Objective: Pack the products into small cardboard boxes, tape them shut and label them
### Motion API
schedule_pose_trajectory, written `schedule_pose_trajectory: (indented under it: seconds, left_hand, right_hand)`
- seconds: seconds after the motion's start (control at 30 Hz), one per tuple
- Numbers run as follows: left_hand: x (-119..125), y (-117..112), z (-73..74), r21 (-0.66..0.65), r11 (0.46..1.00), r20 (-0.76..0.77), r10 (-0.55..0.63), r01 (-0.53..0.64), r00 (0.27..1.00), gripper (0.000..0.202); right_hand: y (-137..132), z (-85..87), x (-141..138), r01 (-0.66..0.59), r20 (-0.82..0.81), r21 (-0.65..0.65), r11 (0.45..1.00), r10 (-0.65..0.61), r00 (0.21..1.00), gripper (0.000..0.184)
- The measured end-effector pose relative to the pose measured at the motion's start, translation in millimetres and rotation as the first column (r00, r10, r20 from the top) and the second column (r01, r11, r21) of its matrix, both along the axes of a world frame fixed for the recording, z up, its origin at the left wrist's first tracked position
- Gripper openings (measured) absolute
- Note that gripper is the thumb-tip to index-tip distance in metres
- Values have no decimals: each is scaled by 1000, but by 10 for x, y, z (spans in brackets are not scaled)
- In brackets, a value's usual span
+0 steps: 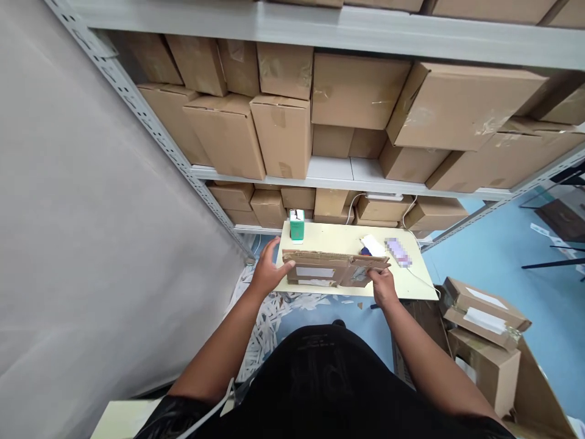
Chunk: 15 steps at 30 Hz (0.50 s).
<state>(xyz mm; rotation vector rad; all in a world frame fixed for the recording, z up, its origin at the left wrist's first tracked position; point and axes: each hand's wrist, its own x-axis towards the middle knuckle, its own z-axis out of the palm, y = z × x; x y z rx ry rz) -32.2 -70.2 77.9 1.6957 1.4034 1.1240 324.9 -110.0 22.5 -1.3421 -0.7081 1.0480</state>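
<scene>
Both hands are on the cardboard box [319, 263], right over the near edge of the pale yellow table [336, 235]! The right hand [382, 288] has a firm hold at the box's right end, the fingers gripping the torn-looking cardboard there. Over on the other end, the left hand [269, 272] lays its thumb across the near face, its fingers spread up by the left edge; whether they close behind the cardboard, I can't tell. White labels show on the side facing the person, and the upper edge looks rough.

Behind the box, at the table's left, stands a small green box [297, 228], its top white with a dark tear. To the right lies a white piece of paper [373, 246] with something dark blue beside it, then a purple item [398, 252], blurred out, and a white cable [423, 275] running to the table's edge.

Beyond, the metal shelf [329, 182] is packed with brown cartons [281, 137]! Paper strips [262, 332] litter the blue floor at lower left, and more boxes [487, 363] pile up to the right of the table.
</scene>
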Motion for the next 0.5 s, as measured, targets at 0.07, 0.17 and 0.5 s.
schedule_pose_trajectory:
  seconds: [0.07, 0.17, 0.5]
  left_hand:
    - [118, 34, -216, -180, 982, 243, -2, 47, 970, 84]
    - [403, 66, -460, -324, 935, 423, 8, 143, 906, 85]
    - [825, 58, -633, -263, 964, 445, 142, -23, 884, 56]
  right_hand:
    - [118, -42, 128, -54, -34, -8, 998, 54, 998, 30]
    - [309, -136, 293, -133, -14, -34, 991, 132, 991, 32]
    - [579, -364, 343, -455, 184, 26, 890, 443, 878, 44]
